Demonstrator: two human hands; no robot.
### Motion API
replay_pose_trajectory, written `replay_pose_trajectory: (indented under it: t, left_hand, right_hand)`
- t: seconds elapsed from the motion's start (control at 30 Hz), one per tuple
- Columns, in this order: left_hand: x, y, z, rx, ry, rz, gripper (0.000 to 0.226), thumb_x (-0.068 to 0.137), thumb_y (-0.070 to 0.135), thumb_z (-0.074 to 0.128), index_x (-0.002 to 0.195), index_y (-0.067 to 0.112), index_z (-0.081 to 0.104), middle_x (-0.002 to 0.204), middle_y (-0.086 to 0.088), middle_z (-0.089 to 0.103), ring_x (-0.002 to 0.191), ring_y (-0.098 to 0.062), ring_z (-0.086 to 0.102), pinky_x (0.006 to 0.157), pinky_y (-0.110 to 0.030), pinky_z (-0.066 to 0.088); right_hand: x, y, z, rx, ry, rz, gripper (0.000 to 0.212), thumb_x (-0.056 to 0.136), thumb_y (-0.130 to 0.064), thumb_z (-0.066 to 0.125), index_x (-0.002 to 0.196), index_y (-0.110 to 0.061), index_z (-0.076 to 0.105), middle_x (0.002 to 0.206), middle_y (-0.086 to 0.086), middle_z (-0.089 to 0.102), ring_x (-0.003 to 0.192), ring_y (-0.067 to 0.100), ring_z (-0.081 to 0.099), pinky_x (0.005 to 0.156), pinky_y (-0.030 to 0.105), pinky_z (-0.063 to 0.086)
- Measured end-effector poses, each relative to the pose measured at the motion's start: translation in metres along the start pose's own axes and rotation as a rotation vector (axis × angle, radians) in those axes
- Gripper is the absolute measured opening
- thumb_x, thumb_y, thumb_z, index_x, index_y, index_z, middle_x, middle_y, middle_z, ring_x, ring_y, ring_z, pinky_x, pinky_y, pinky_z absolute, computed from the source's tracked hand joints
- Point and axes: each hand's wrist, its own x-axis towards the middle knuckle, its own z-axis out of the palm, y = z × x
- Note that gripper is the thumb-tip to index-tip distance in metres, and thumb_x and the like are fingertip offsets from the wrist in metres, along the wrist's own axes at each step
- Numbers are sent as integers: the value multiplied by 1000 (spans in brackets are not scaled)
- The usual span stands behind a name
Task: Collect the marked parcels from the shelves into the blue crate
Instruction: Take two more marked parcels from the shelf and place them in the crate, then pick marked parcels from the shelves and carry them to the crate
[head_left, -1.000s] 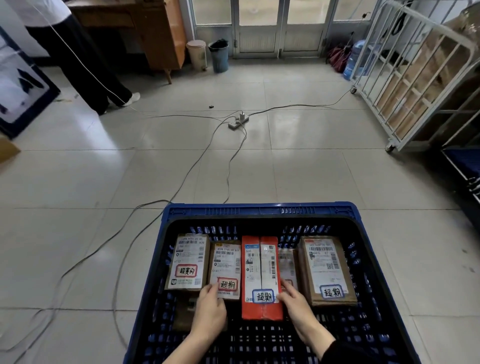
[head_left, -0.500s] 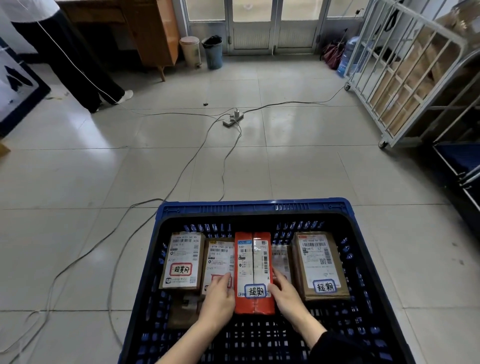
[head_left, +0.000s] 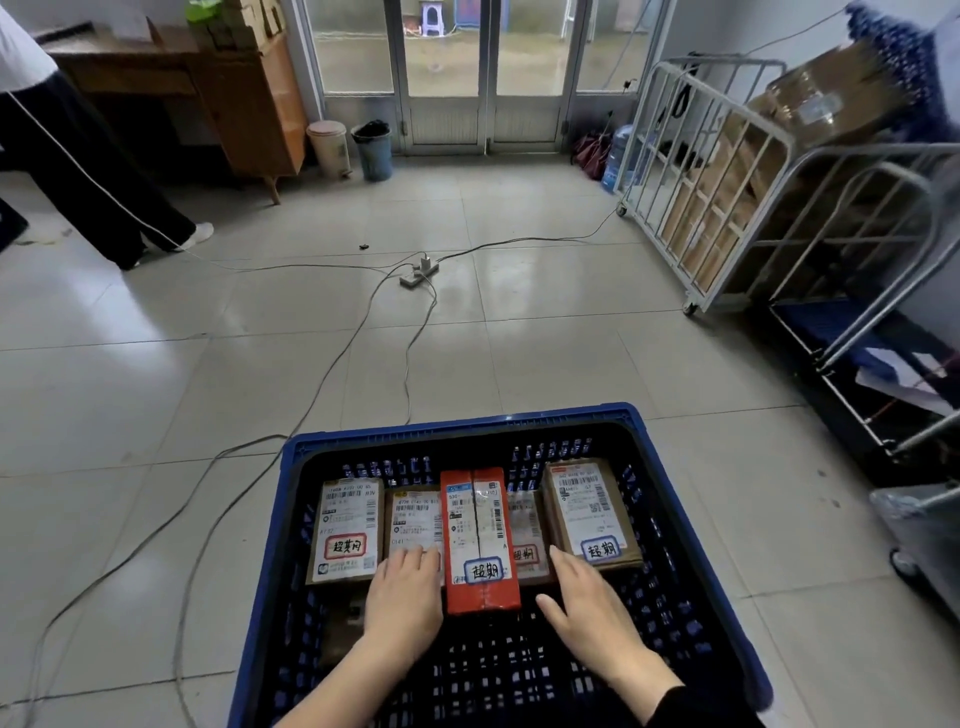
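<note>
Trouble is most likely waiting in the red parcel (head_left: 480, 540). It is sitting mid-row among the other marked parcels (head_left: 592, 509) at the far side of the blue crate (head_left: 457, 426) and seems to be riding higher than they are. A shove from either side could be tilting it or hiding a neighbour's mark. The left hand (head_left: 402, 592) is resting flat on the brown parcel (head_left: 415, 519) just left of it, fingers straight and gripping nothing. The right hand (head_left: 587, 597) is lying just right of it, fingers loose, holding nothing.
</note>
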Motion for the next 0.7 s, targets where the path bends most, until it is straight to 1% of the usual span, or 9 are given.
replay_pose_trajectory:
  t: [0.17,0.3,0.37,0.57,0.63,0.7]
  left_hand:
    - [-25,-4,-10,48,28,82,47,96,25,35,143,19,29,147,4,37,138,-15,28,116,-30,20]
    - [-51,-12,-19,55,31,141,52,97,26,35,147,17,24,153,2,30,143,-16,20,120,-32,14]
    - [-68,-16,-22,57,40,186,53,97,27,36,147,17,24,153,1,31,143,-17,22,119,-33,16]
    - [-129,-22,-22,97,91,348,47,96,29,37,141,16,35,148,0,39,140,-19,28,115,-33,22]
    - [-147,-17,-22,105,91,388,46,97,29,37,141,15,36,147,-1,40,140,-20,29,114,-33,23]
    - [-170,-8,-19,120,69,460,45,97,30,36,141,16,36,146,0,40,139,-19,29,114,-32,23]
  right_hand:
    - [-42,-10,-4,-18,51,63,66,97,-43,40,150,-15,12,156,0,21,144,13,18,117,27,18]
    - [-81,-24,-4,11,150,122,64,97,-42,40,149,-14,15,155,1,24,143,14,20,115,25,18]
    - [-105,-33,-2,25,202,158,64,97,-41,40,149,-14,15,155,2,23,143,14,21,115,26,18]
    - [-196,-57,18,21,319,251,65,96,-41,43,149,-13,17,155,3,25,142,17,22,114,27,20]
    - [-224,-59,23,18,351,282,65,96,-40,43,149,-13,17,154,3,25,142,17,23,113,25,21]
    - [-261,-61,28,28,358,352,65,96,-40,43,149,-14,17,155,3,24,142,17,23,113,26,21]
